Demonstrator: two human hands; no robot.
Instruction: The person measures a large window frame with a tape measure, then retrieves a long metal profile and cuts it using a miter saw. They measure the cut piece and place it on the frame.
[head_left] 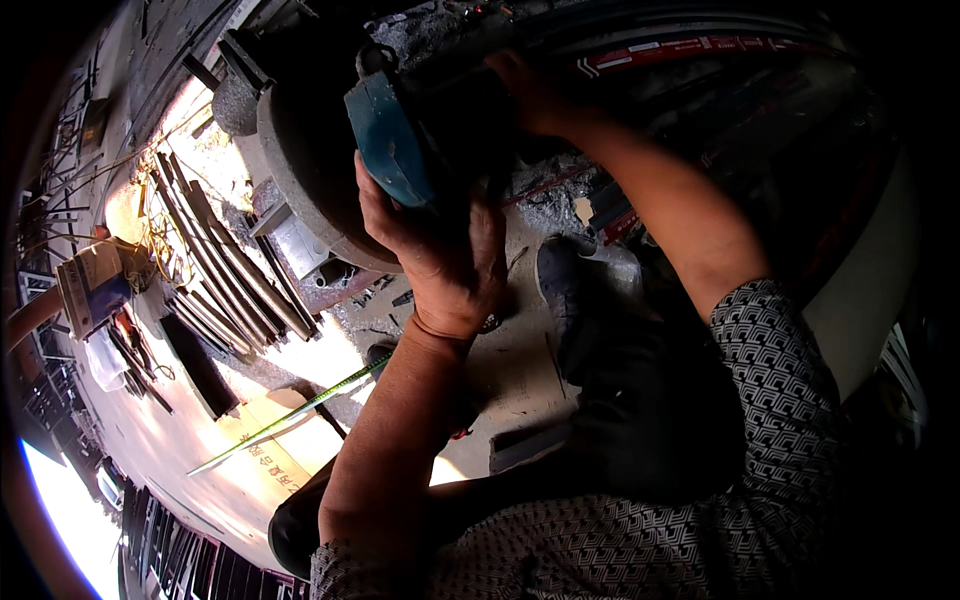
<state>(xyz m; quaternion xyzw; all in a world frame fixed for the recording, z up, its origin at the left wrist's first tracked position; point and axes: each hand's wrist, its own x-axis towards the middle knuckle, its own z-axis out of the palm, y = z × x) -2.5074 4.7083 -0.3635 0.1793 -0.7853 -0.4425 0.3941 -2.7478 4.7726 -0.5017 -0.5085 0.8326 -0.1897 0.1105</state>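
My left hand (440,245) is wrapped round the lower end of a blue tapered tool housing (388,135), its thumb side on the left. A metal ring (376,56) stands at the housing's top. Deep shade hides the rest of the tool and part of my fingers. Just left of it is a big grey piece with a curved rim (305,200). My right hand (535,98) reaches out to the far right of the tool, beside long dark bars (600,25). Its fingertips are too dark to show what they touch.
A bundle of long strips (225,255) lies on the floor at left. Nearer, a yellow-green measuring tape (290,418) stretches across flattened cardboard (270,445). Red-labelled lengths (690,48) lie at far right. My shoe (557,270) is below the tool, by clear plastic (615,265).
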